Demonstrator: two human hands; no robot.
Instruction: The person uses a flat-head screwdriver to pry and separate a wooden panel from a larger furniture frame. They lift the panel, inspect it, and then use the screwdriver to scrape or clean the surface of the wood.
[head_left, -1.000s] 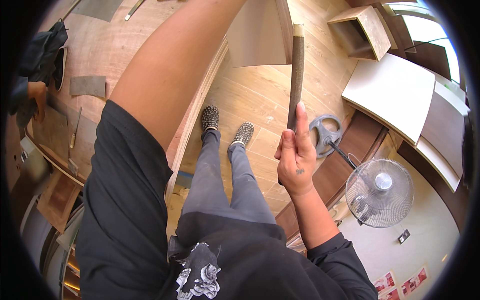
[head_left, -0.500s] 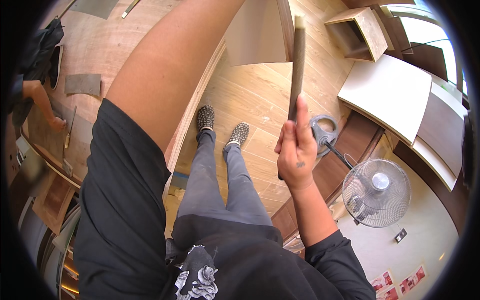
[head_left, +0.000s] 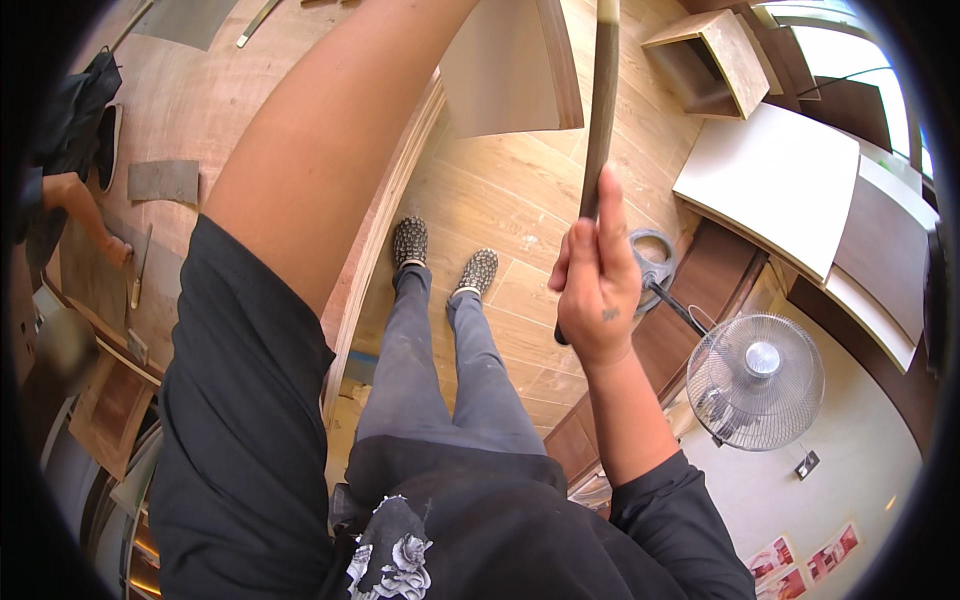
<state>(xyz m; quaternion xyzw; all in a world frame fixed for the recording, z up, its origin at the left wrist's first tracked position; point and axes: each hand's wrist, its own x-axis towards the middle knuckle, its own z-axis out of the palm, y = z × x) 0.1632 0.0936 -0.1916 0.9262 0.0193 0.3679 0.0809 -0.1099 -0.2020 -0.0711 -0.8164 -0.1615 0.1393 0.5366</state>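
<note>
My right hand (head_left: 602, 295) is closed around a long, narrow, dark brown stick (head_left: 600, 130) with a pale tip. The stick points away from me over the floor, and its black lower end shows below my fingers. My left arm (head_left: 345, 140) stretches forward past the top edge, so my left hand is out of the picture. Close to that arm, a pale panel with brown edges (head_left: 510, 75) stands upright. Whether my left hand touches it cannot be seen.
A plywood-topped workbench (head_left: 270, 55) lies left, with thin grey sheets (head_left: 163, 181). Another person's hand (head_left: 118, 250) rests there beside a wooden-handled tool (head_left: 136, 290). Right are a standing fan (head_left: 757, 375), a white panel (head_left: 775, 185) and an open wooden box (head_left: 710, 65).
My right hand and the stick have shifted slightly to the right, and the stick's tip has moved up to the top edge. The pale panel appears slightly further left.
</note>
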